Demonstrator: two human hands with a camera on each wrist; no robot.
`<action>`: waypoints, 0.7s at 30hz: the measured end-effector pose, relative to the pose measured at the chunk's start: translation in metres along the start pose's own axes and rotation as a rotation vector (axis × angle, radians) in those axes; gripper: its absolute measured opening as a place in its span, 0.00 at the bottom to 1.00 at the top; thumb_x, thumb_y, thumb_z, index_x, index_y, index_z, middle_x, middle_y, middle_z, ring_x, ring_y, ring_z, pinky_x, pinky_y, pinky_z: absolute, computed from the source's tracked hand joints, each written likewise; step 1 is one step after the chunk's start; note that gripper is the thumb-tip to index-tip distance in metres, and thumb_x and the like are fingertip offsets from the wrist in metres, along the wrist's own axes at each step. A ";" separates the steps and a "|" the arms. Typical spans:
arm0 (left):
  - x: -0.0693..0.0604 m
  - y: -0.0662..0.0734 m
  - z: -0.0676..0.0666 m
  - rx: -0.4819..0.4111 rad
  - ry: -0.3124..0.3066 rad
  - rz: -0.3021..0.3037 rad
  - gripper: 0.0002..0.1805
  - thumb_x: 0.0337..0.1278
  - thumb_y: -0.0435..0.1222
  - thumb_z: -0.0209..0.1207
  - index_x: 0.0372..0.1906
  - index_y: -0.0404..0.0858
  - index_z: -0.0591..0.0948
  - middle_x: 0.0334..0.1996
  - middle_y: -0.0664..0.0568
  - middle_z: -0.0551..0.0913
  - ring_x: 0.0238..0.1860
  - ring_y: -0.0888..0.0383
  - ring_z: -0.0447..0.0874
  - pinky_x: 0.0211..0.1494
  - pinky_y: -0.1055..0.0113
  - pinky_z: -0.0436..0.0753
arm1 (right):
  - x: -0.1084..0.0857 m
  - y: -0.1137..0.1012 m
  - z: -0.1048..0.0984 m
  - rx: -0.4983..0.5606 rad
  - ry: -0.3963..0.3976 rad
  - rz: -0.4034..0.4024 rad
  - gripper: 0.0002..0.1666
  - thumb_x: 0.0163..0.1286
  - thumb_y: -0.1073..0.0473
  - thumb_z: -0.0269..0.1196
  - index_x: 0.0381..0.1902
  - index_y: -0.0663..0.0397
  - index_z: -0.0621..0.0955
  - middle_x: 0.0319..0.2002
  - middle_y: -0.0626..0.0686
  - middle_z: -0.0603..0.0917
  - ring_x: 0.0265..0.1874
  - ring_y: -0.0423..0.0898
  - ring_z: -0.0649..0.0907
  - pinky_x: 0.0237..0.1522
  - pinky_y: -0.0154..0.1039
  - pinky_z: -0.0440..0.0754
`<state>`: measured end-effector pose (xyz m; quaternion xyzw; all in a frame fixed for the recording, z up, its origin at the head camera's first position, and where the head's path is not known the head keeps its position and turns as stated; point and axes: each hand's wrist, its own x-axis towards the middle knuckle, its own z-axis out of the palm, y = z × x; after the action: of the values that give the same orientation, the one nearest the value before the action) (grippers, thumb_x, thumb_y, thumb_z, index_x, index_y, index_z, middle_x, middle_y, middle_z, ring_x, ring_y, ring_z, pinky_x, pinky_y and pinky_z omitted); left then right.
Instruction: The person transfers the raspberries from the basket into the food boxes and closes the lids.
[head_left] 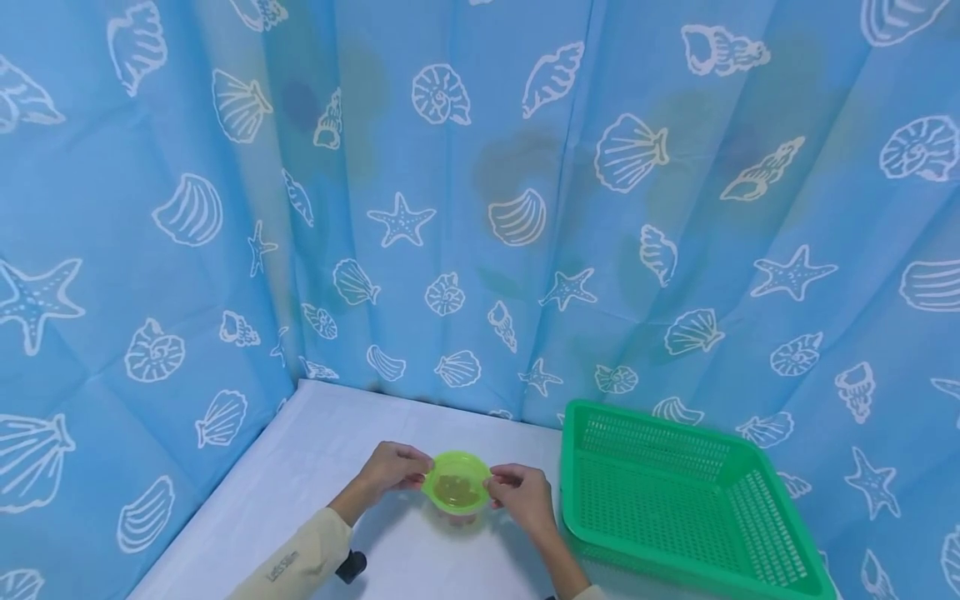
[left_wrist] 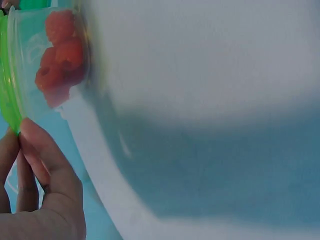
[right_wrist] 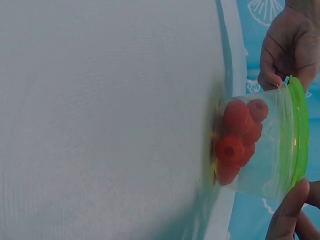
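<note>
A clear round plastic tub (right_wrist: 262, 170) has a lime-green lid (head_left: 459, 485) on its top. Several red raspberries (right_wrist: 235, 135) lie in its lower part, also visible through the wall in the left wrist view. My left hand (head_left: 392, 467) pinches the lid's edge on the left between thumb and fingers. On the opposite side my right hand (head_left: 525, 498) pinches the lid's edge in the same way. The tub stands upright at the white table; whether its base touches the surface I cannot tell.
A large green perforated plastic basket (head_left: 675, 500) stands on the white table (head_left: 337, 417), to the right of my right hand. Behind and to the left hangs a blue curtain (head_left: 465, 167) with white shell and starfish prints.
</note>
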<state>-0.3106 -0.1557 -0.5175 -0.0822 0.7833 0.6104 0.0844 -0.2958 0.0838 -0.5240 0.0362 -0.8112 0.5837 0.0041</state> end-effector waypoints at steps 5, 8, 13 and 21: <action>0.003 -0.010 0.004 0.022 -0.013 0.014 0.18 0.53 0.40 0.69 0.45 0.32 0.83 0.35 0.47 0.84 0.31 0.55 0.83 0.36 0.64 0.86 | -0.001 0.004 -0.002 0.046 0.009 0.013 0.18 0.58 0.65 0.70 0.46 0.68 0.83 0.31 0.55 0.83 0.22 0.47 0.85 0.27 0.41 0.86; 0.008 -0.018 0.005 0.002 -0.049 -0.018 0.29 0.55 0.48 0.67 0.53 0.30 0.80 0.41 0.46 0.83 0.34 0.55 0.83 0.38 0.64 0.86 | -0.001 0.006 -0.003 0.098 -0.035 0.064 0.22 0.60 0.64 0.69 0.50 0.71 0.80 0.34 0.56 0.84 0.26 0.47 0.85 0.31 0.42 0.87; 0.012 -0.021 0.005 -0.026 -0.110 -0.075 0.31 0.54 0.49 0.68 0.55 0.30 0.79 0.42 0.46 0.84 0.36 0.55 0.83 0.39 0.64 0.85 | 0.000 0.009 -0.003 0.194 -0.119 0.183 0.22 0.64 0.61 0.67 0.51 0.73 0.79 0.39 0.60 0.85 0.32 0.47 0.86 0.36 0.41 0.87; 0.015 -0.008 0.010 -0.054 -0.093 -0.088 0.19 0.54 0.35 0.66 0.50 0.30 0.81 0.39 0.45 0.83 0.35 0.53 0.82 0.38 0.64 0.84 | 0.011 0.009 0.000 0.195 -0.103 0.257 0.20 0.63 0.62 0.67 0.49 0.71 0.79 0.38 0.60 0.83 0.29 0.45 0.85 0.34 0.38 0.86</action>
<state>-0.3232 -0.1480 -0.5315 -0.0902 0.7573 0.6302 0.1454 -0.3074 0.0859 -0.5325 -0.0378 -0.7479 0.6526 -0.1156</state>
